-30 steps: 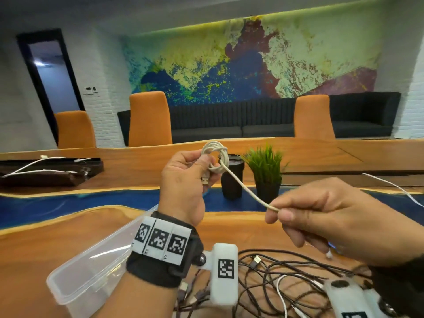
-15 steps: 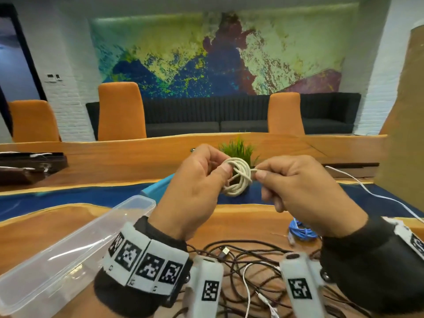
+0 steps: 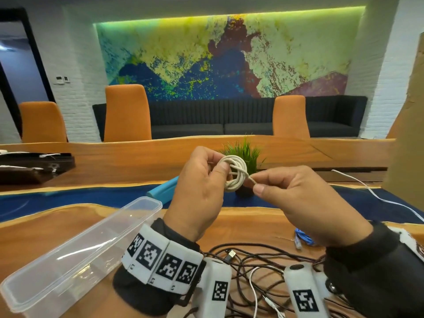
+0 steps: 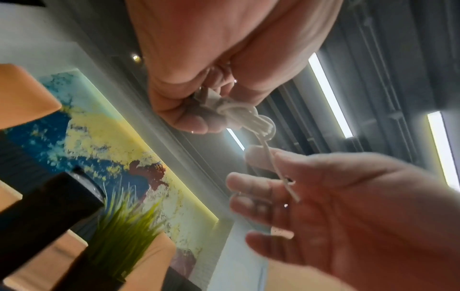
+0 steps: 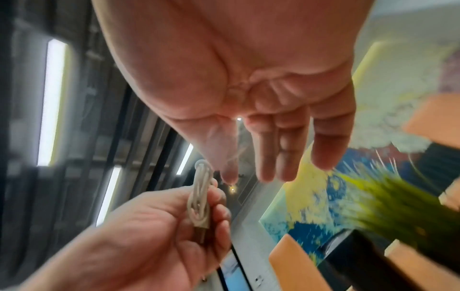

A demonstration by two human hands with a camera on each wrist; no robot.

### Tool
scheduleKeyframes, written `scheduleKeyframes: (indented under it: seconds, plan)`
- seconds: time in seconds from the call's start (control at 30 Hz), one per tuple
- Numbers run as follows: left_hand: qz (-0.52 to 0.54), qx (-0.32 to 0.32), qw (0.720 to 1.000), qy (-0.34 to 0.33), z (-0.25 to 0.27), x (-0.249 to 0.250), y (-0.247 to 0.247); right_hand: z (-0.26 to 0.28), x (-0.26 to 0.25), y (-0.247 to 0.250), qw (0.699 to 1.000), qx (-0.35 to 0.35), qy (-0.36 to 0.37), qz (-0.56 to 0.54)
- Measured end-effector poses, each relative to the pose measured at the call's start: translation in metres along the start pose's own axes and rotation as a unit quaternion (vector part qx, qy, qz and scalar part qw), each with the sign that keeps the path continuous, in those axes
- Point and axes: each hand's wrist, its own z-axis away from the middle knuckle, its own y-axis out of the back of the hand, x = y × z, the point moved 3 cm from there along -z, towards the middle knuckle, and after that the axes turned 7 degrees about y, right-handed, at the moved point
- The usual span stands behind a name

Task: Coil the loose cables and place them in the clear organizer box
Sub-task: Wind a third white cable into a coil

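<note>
White cable [image 3: 235, 174] coil sits in the left hand's [image 3: 199, 191] grip, its tail pinched by the right hand [image 3: 305, 203].

Where your things sit
The box [image 3: 75, 253] lies on the tabletop [image 3: 29, 239] left of the cable pile [image 3: 259, 267]; the plant [image 3: 245, 152] stands behind.

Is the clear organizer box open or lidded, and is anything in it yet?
Open and empty: the clear organizer box shows no lid and no cable inside. The white cable is coiled between left hand and right hand.
</note>
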Motion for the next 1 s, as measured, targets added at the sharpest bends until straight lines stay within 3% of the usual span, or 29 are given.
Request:
scheduleKeyframes:
  seconds: [0.07,0.17,0.27,0.37,0.57,0.7,0.8,0.87,0.93,1.0]
  plan:
    - [-0.071,0.026,0.996,-0.043,0.002,0.002,0.000,0.000,-0.004,0.002,0.991,0.051,0.059,0.111]
    - [-0.111,0.026,0.991,-0.073,0.007,0.006,-0.006,0.002,-0.010,-0.003,0.970,0.090,0.142,0.176]
    - [0.013,-0.021,0.999,0.024,0.007,0.002,-0.011,0.002,-0.003,-0.013,0.959,0.094,0.172,0.205]
    - [0.153,-0.063,0.978,0.125,0.007,0.000,-0.011,-0.001,0.007,-0.013,0.949,0.118,0.217,0.196]
    - [0.318,-0.132,0.921,0.182,0.004,0.001,-0.009,-0.006,0.018,-0.005,0.953,0.121,0.265,0.083]
    - [0.298,-0.138,0.936,0.124,0.008,0.009,-0.013,-0.006,0.016,-0.004,0.982,0.022,0.186,0.001]
    - [0.209,-0.126,0.968,0.062,0.011,0.007,-0.018,-0.005,0.015,0.000,0.992,-0.049,0.112,0.013]
    - [0.116,-0.121,0.986,-0.008,0.011,0.005,-0.019,-0.004,0.016,0.003,0.995,-0.078,0.052,-0.042]
    - [0.024,-0.133,0.988,-0.072,0.011,0.004,-0.020,-0.003,0.020,0.004,0.985,-0.068,-0.040,-0.156]
    - [-0.023,-0.160,0.982,-0.102,0.010,0.003,-0.018,-0.002,0.023,0.005,0.954,-0.046,-0.130,-0.266]
